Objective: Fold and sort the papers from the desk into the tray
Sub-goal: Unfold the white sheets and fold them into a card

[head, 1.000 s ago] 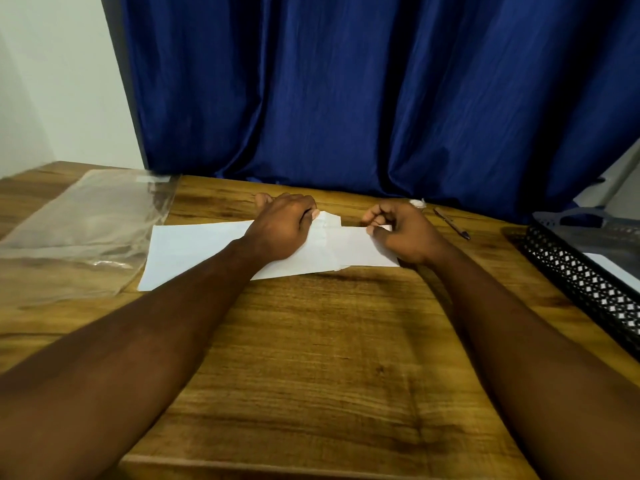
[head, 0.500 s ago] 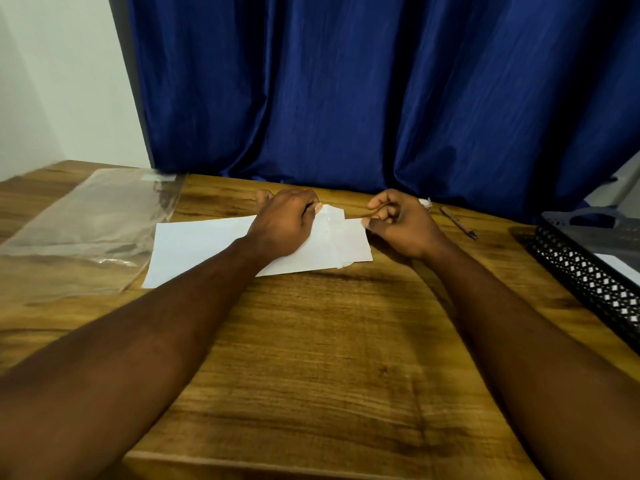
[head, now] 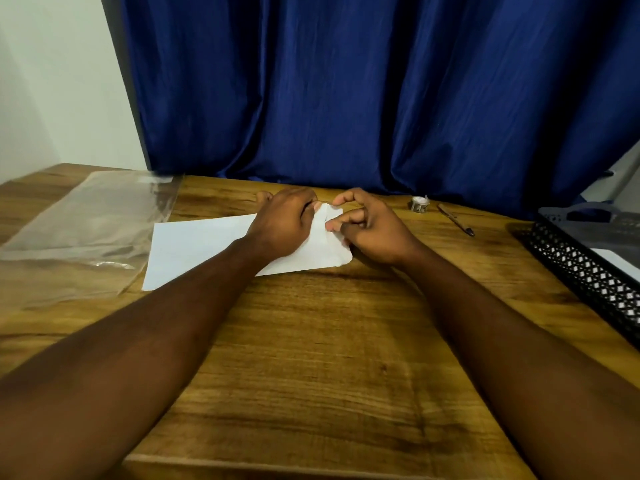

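Right hand (head: 370,233) has slid left since the earlier frames and carried the right end of the paper (head: 201,244) in toward the left hand (head: 284,226); the paper now ends shorter on the right. Both hands meet at centre frame with fingers curled. Left hand is knuckles-up, pinning and pinching the paper's far edge. Right hand grips the turned-in end, finger contact partly hidden. Paper lies on the counter (head: 311,341), its long part running left from under the left hand. Step, as I read it: mid-fold on this sheet, crease not yet pressed flat. Next move probably calls for lining up the edges, a press along the crease, then a carry to the tray (head: 571,271) at the right edge of frame, which already shows a white sheet inside. Room: open wood low in frame and between hands and tray. Pen (head: 455,220) and small roll (head: 420,204) sit right of the hands near the curtain (head: 346,98), close to the carry path. Plastic sleeve (head: 86,230) lies just beside the paper's left edge.
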Tool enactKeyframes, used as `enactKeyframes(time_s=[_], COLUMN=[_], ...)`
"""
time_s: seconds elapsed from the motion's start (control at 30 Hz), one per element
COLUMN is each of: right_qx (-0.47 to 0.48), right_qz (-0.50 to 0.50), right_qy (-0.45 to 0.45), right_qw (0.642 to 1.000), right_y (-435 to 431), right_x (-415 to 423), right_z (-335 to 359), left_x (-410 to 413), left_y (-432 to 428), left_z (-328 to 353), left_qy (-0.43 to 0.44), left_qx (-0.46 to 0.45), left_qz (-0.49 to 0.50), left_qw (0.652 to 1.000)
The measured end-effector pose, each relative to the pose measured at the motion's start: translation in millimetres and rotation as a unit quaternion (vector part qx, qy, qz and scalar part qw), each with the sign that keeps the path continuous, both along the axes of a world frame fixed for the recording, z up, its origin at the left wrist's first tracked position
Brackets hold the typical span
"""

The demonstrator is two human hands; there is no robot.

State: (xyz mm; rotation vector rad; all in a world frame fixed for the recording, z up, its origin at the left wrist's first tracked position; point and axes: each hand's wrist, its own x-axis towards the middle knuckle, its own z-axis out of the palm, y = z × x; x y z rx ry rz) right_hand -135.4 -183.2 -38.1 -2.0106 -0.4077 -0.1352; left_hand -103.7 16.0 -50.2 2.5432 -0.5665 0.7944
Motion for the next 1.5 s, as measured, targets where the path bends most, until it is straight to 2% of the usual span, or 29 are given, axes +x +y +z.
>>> enactKeyframes(time_s=[0.1,0.17,0.33,0.5,0.6,0.7,0.83,0.93,1.13,1.5], right_qx=[0.017,-0.014,-0.051,0.030,0.042,-0.026,-0.111,-0.160,-0.149,-0.175], right_qz=[-0.053,-0.080,-0.043,-0.019,-0.069,-0.155,-0.165,-0.173,-0.144,-0.080], right_qy=[-0.002,-0.015,0.048,0.081,0.096,0.053,0.008,-0.027,-0.035,-0.078], right_qw=[0.998,0.997,0.997,0.996,0.992,0.986,0.980,0.972,0.978,0.978], right_y=[-11.1,-14.7,-5.3,-3.8,-7.8,-14.9,-20.2,-22.8,-43.9,-31.9], right_x=[3.5,5.2,4.1,7.4,7.8,9.5,12.2,16.0,21.2,31.0], right_z=[1.7,1.0,-5.7,-3.5,-0.4,-1.7,-7.0,-8.4,-19.2,-20.8], left_x=[0.3,0.2,-0.8,-3.0,-2.9,-2.8,-1.9,0.1,-0.5,4.6], left_y=[-1.4,-2.7,-4.5,-3.9,-4.1,-3.9,-8.3,-8.5,-2.6,-0.8], left_z=[0.7,1.5,3.1,5.0,3.6,2.1,-10.0,-10.6,-12.7,-18.8], left_qy=[0.010,0.016,0.023,0.039,0.029,0.012,0.156,0.183,0.217,0.209], left_qx=[-0.009,-0.013,-0.027,-0.067,-0.063,0.003,0.059,0.073,0.073,0.065], left_qz=[-0.001,0.001,-0.002,-0.026,-0.028,-0.027,-0.086,-0.110,-0.131,-0.127], left_qw=[1.000,1.000,0.999,0.997,0.997,1.000,0.982,0.974,0.965,0.968])
